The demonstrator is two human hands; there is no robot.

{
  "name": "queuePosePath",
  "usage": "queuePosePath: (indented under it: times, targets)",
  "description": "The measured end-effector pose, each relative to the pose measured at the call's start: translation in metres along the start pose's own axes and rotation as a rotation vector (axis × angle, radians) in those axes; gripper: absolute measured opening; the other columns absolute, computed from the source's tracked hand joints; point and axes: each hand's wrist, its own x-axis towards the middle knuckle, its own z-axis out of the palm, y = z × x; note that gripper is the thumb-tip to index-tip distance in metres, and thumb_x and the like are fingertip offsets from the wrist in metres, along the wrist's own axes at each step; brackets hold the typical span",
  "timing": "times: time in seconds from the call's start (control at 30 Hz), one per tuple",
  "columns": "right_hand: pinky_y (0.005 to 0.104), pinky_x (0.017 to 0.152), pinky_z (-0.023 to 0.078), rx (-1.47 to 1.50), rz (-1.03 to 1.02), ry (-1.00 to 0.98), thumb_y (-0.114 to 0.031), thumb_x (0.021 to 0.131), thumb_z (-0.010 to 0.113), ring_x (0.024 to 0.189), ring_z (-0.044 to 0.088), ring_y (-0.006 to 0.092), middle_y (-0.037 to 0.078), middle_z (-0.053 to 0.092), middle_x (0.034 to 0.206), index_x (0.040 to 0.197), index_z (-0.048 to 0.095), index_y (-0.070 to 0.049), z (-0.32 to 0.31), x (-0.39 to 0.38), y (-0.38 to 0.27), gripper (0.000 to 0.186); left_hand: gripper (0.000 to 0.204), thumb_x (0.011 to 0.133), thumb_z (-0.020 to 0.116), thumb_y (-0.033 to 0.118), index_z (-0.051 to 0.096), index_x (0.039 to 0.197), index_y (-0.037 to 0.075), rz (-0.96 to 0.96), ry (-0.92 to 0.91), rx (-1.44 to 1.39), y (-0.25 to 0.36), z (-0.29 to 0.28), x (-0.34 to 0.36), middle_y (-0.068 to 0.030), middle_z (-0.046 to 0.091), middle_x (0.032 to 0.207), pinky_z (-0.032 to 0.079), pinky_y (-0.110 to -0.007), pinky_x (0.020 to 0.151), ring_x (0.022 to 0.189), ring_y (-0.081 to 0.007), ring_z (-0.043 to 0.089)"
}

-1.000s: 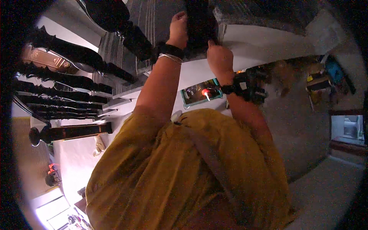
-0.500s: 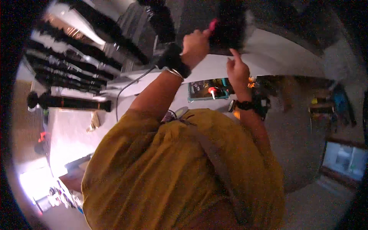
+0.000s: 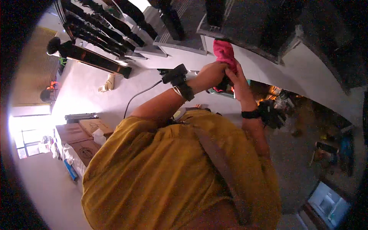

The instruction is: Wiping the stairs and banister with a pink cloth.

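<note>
A bunched pink cloth (image 3: 224,51) sticks up from between my two hands, in front of the pale side of the staircase. My left hand (image 3: 213,77) is closed around its lower end, with the back of the hand showing. Pressed against it from the other side, my right hand (image 3: 240,81) grips the cloth too, its thumb on the fabric. Some of the fingers of both hands are hidden where they meet. A dark patch shows below the cloth between the palms, too small to make out.
Dark stair treads (image 3: 182,48) and black turned balusters (image 3: 170,23) run along the top. A thick black newel post (image 3: 92,60) stands at the left. Cardboard boxes (image 3: 73,134) are stacked at lower left. A cable (image 3: 140,93) hangs from the black device (image 3: 177,76) on my left wrist.
My left hand has come down from the dark balusters with the pink cloth. My right hand, apart with a finger extended before, now meets it at the cloth. The view has turned somewhat.
</note>
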Motion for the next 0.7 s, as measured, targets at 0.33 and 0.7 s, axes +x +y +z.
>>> queuePosePath:
  times: [0.33,0.7]
  targets:
    - [0.0305,0.091,0.036,0.077,0.133,0.073,-0.018,0.082,0.057,0.101,0.050,0.0152,0.004,0.054,0.110,0.118,0.046,-0.004,0.087,0.039,0.074,0.040,0.027,0.085,0.050,0.013,0.053,0.112,0.010,-0.284,-0.048,-0.436,-0.088,-0.069,-0.071,-0.0104,0.061,0.089,0.048,-0.031,0.070,0.080,-0.0211,0.060]
    - [0.0436,0.092,0.034,-1.460,-0.349,0.622,-0.020,0.076,0.058,0.110,0.039,0.0387,0.022,0.046,0.115,0.112,0.045,0.004,0.150,0.178,0.145,0.046,0.021,0.080,0.052,0.012,0.060,0.099,0.006,-0.115,0.233,-0.355,-0.285,-0.162,-0.200,-0.0141,0.058,0.096,0.048,-0.032,0.072,0.083,-0.0233,0.059]
